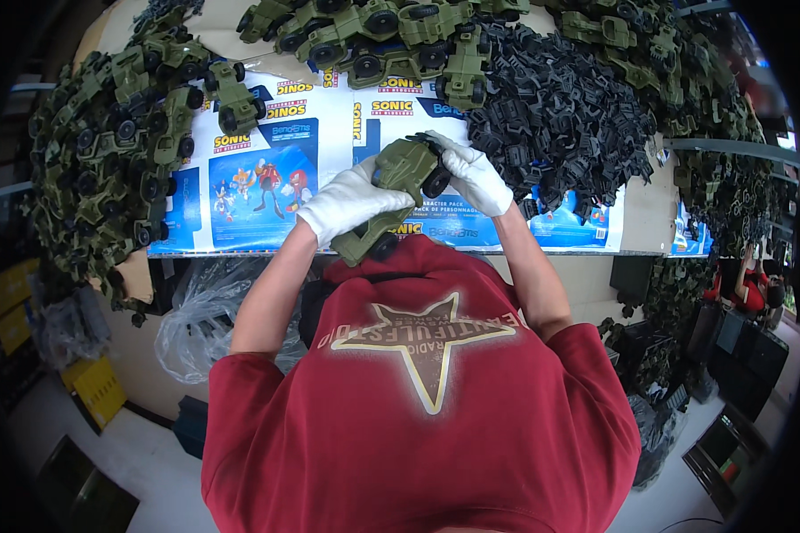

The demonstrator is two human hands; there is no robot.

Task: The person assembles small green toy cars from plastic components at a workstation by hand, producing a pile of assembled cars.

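A dark green toy military truck (406,166) with black wheels is held above the near edge of the table, tilted, its far end up and to the right. My left hand (351,202), in a white glove, is wrapped around the truck's middle. At its far end, my gloved right hand (477,179) has its fingers closed around a small black plastic part (425,139) set against the truck. The exact shape of that part is mostly hidden by the fingers.
Printed blue and white sheets (240,200) cover the tabletop. Green toy trucks (116,151) are heaped at the left, with more along the back. A large pile of black plastic parts (551,115) lies at the right. Clear plastic bags (209,306) hang below the table edge.
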